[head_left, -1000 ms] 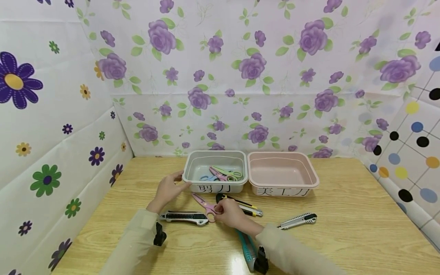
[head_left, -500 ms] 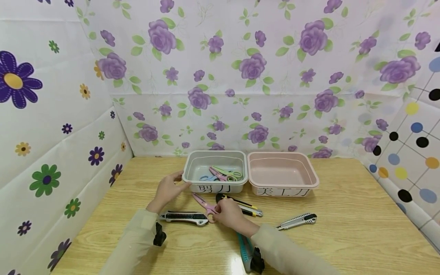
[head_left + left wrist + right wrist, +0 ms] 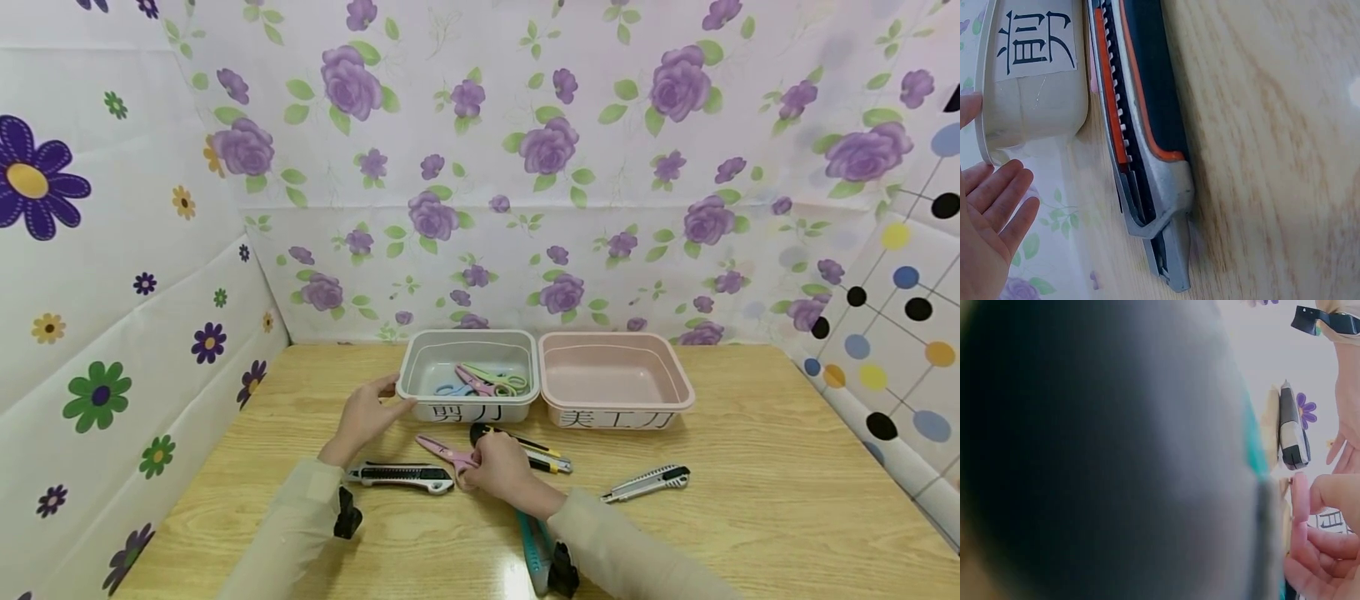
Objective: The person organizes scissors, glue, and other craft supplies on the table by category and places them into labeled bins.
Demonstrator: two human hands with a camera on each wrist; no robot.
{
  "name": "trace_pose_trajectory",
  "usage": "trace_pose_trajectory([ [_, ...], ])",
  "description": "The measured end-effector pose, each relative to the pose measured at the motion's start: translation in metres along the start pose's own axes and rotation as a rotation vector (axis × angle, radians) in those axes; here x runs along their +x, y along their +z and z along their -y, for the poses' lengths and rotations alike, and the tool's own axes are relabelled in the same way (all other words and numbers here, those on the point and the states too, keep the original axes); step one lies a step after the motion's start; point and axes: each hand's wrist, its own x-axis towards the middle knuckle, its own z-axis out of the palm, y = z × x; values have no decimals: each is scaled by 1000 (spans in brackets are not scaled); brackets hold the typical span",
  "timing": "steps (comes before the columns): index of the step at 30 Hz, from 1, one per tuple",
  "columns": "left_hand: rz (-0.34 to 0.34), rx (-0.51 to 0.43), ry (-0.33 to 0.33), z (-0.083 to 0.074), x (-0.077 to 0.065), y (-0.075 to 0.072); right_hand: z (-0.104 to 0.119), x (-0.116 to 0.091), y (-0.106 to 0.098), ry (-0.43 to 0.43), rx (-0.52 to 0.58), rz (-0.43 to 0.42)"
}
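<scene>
My right hand (image 3: 504, 468) pinches the handle of a pair of pink scissors (image 3: 444, 450), whose blades point left toward the grey bin. In the right wrist view, thumb and fingers meet on the pink handle (image 3: 1300, 503). My left hand (image 3: 367, 417) rests at the left front corner of the grey bin (image 3: 517, 407), thumb near its rim; its fingers look straight in the left wrist view. Blue, pink and green scissors (image 3: 487, 382) lie in that bin. A silver-and-black utility knife (image 3: 401, 477) lies between my hands. Beside my right hand is a black-and-yellow utility knife (image 3: 551, 460).
A pink bin (image 3: 678, 392) stands right of the grey one, both with labels on the front. A white-and-black utility knife (image 3: 648, 482) lies on the right of the wooden table (image 3: 787, 467). A teal utility knife (image 3: 534, 546) sits partly under my right forearm. Patterned cloth walls surround the table.
The pink scissors have turned a little in my right hand, their blade tips swinging toward me. My right forearm has shifted slightly left. The left hand stays at the grey bin.
</scene>
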Motion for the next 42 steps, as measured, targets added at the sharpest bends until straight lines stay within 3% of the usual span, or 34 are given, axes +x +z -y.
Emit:
trace_pose_trajectory([
  [19, 9, 12, 9, -3, -1, -2, -23, 2, -26, -354, -87, -175],
  [31, -21, 20, 34, 0, 0, 2, -33, -2, -47, -444, -106, -141],
  [42, 14, 7, 0, -3, -1, -2, -40, 6, -67, -522, -114, -125],
])
